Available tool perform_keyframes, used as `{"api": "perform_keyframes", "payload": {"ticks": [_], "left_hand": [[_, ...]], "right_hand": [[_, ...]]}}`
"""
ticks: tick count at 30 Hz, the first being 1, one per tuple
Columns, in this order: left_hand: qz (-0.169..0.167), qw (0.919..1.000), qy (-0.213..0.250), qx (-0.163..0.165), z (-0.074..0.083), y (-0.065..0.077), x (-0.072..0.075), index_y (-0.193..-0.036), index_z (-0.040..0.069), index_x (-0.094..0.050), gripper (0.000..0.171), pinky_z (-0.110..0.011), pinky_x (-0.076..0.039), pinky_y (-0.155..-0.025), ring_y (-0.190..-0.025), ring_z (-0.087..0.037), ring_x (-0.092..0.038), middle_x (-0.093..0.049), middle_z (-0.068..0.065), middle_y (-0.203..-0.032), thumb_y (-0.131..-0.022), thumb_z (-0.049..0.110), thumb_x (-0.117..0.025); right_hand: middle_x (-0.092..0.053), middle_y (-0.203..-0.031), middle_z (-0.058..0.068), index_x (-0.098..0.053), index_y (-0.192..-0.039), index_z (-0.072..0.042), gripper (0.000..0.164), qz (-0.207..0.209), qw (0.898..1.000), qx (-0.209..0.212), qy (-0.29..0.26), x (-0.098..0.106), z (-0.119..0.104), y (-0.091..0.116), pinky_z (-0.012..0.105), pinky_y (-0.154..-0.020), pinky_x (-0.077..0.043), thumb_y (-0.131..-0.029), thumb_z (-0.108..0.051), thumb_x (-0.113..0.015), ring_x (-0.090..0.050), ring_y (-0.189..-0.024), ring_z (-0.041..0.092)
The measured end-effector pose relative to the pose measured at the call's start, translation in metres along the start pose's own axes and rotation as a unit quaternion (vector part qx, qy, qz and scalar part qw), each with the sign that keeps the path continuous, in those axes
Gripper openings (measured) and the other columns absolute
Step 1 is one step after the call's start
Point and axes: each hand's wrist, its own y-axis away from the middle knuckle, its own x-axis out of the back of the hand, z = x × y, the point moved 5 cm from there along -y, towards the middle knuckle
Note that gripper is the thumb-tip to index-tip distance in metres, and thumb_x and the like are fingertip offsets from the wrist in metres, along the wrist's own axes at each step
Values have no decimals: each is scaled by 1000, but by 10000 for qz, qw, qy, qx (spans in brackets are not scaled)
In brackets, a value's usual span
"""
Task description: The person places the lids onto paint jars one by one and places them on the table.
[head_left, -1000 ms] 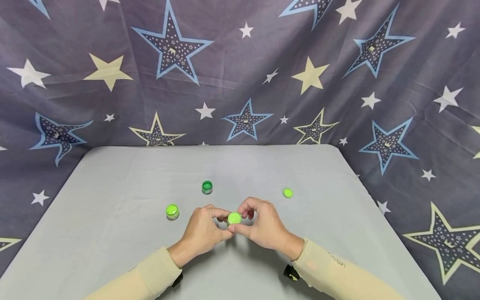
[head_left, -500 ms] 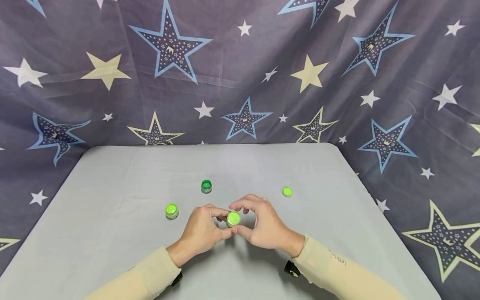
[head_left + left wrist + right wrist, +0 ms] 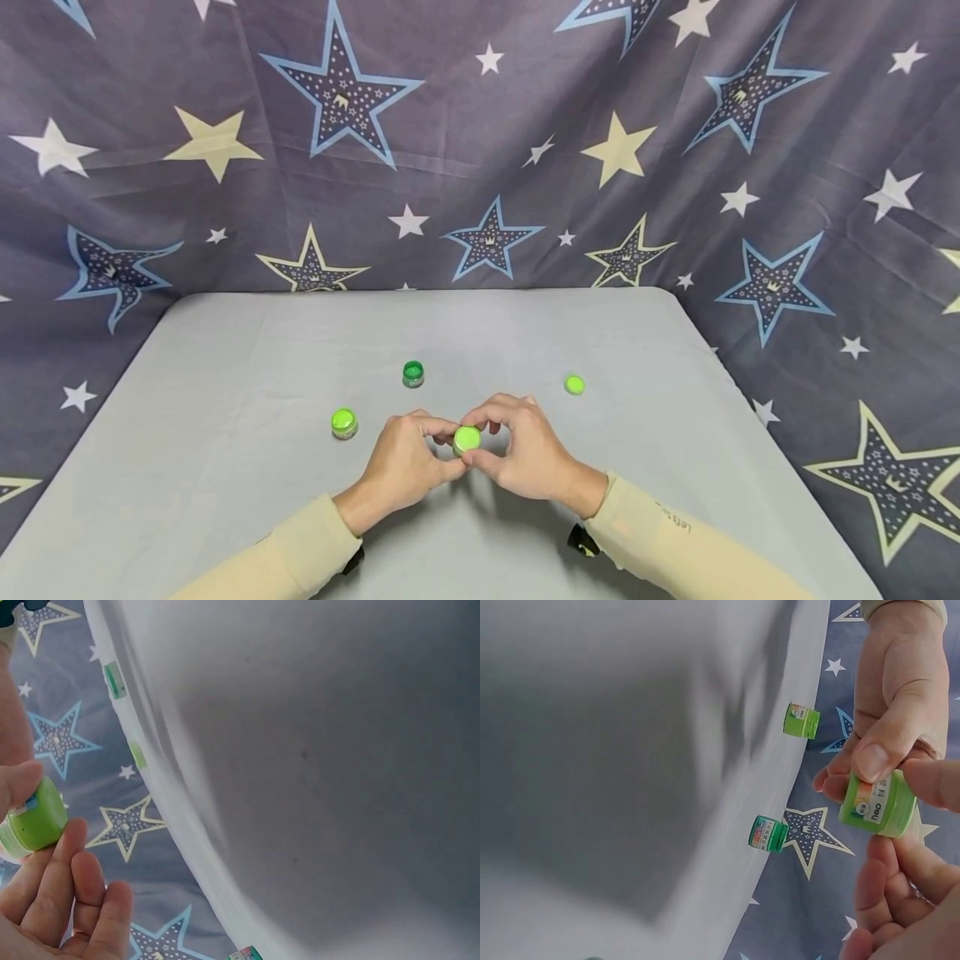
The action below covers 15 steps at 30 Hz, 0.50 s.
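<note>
Both hands meet over the near middle of the table at a small lime-green paint jar (image 3: 467, 439), its round lime top facing up in the head view. My left hand (image 3: 406, 464) pinches the jar from the left between thumb and fingers. From the other side, my right hand (image 3: 537, 454) has its thumb and forefinger curled round the jar's upper rim. A white label with printed letters shows on the side of the jar (image 3: 875, 802) in the right wrist view. Part of the jar (image 3: 39, 817) is covered by fingers in the left wrist view.
Another lime-green jar (image 3: 344, 423) stands to the left, and a dark green jar (image 3: 413, 374) farther back. A small flat lime disc (image 3: 574, 384) lies to the right. Behind the grey-covered table (image 3: 285, 333) hangs a star-patterned cloth (image 3: 420, 92).
The right forefinger lifted from the jar's rim half a second ago, reaching farther over it, and is now back down at the rim. The left hand keeps its hold; the jar stays in place.
</note>
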Motion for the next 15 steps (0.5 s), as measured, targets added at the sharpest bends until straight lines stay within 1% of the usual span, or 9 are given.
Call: {"api": "perform_keyframes", "payload": {"ticks": [5, 15], "left_hand": [[5, 10000, 28, -29, 1, 0, 0, -92, 23, -83, 26, -24, -50, -64, -82, -18, -66, -67, 14, -80, -69, 16, -94], [79, 9999, 63, -50, 1, 0, 0, -92, 21, -83, 27, -24, -50, -62, -81, -19, -67, -68, 13, -80, -68, 12, -93]], "right_hand": [[-67, -89, -11, -76, -98, -19, 30, 251, 9997, -28, 74, 0, 0, 1, 35, -76, -35, -74, -14, -93, -60, -82, 20], [-65, -82, -9, -72, -90, -17, 31, 534, 9982, -137, 229, 0, 1, 1, 32, -74, -35, -72, -23, -96, -59, -77, 16]]}}
